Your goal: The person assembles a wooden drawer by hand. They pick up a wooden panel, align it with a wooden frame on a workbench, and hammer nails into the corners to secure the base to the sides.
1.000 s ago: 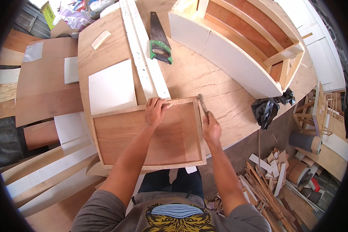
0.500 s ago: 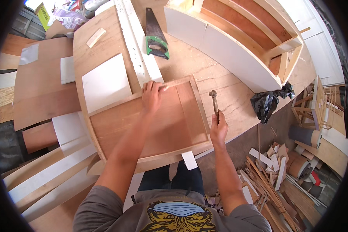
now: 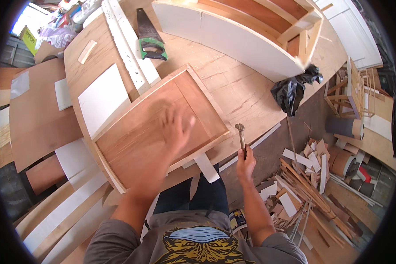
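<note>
A shallow wooden frame with a reddish-brown panel (image 3: pixel 149 127) lies at a slant on the plywood worktable before me. Over the panel is my left hand (image 3: pixel 177 128), smeared a little by motion, its fingers apart and holding nothing. Whether it touches the panel I cannot tell. My right hand (image 3: pixel 246 163), to the right of the frame's near corner, is wrapped round the handle of a hammer (image 3: pixel 240 134), head up. From under the frame's near edge a short whitish wood strip (image 3: pixel 207 167) sticks out toward me.
Beyond the frame lie a green-handled handsaw (image 3: pixel 150 37), long white-faced boards (image 3: pixel 126 48) and a white sheet (image 3: pixel 103 101). A large white wooden cabinet carcass (image 3: pixel 224 39) stands far right, near a black plastic bag (image 3: pixel 290 94). Wood offcuts (image 3: pixel 301 189) are heaped on the floor at right.
My left hand has let go of the frame's far edge and come nearer over the panel. The frame now sits at a steeper slant. The hammer stays in my right hand.
</note>
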The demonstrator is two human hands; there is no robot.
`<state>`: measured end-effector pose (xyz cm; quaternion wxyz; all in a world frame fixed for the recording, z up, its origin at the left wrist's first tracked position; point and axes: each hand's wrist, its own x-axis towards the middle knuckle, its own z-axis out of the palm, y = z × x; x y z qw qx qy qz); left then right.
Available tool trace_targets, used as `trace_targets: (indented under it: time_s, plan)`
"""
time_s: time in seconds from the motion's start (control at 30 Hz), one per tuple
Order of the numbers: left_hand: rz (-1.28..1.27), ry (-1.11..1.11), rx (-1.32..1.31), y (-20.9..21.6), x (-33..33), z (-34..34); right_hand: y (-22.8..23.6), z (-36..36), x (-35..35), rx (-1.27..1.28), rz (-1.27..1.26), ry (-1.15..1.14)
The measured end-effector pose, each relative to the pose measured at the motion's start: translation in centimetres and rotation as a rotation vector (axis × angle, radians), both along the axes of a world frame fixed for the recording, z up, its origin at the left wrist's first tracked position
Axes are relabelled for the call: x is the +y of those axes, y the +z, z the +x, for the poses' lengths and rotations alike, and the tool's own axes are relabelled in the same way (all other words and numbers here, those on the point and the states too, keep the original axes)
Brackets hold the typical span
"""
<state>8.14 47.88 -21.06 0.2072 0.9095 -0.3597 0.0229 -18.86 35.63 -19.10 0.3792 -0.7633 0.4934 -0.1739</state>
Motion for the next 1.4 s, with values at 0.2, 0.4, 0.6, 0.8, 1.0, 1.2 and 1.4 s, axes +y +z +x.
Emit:
trace_targets:
  time_s: [0.2, 0.4, 0.6, 0.8, 1.0, 1.2, 1.4]
  plan:
    - [-0.052, -0.323, 0.216, 1.2, 4.9, -8.7, -1.5, -2.8, 4.5, -0.024, -0.005, -0.065]
    - [-0.154, -0.427, 0.029, -0.8, 4.9, -8.2, -2.2, -2.4, 5.6, -0.047, 0.005, -0.14]
    - [-0.221, -0.439, 0.068, -1.3, 4.9, -8.5, -2.4, -1.6, 5.5, -0.092, -0.003, -0.152]
    - [-0.221, -0.435, 0.109, -1.4, 5.2, -8.5, -2.1, -0.9, 5.9, -0.251, -0.044, -0.19]
    - [-0.233, -0.449, 0.117, -1.9, 4.9, -8.4, -3.6, -0.3, 5.7, -0.116, -0.087, -0.154]
    - [-0.278, -0.458, 0.132, -2.1, 4.9, -8.2, -2.4, 0.4, 5.7, -0.348, -0.235, -0.266]
    - [-0.285, -0.384, 0.267, -2.6, 5.3, -7.7, -3.1, 0.6, 4.7, -0.13, 0.083, -0.285]
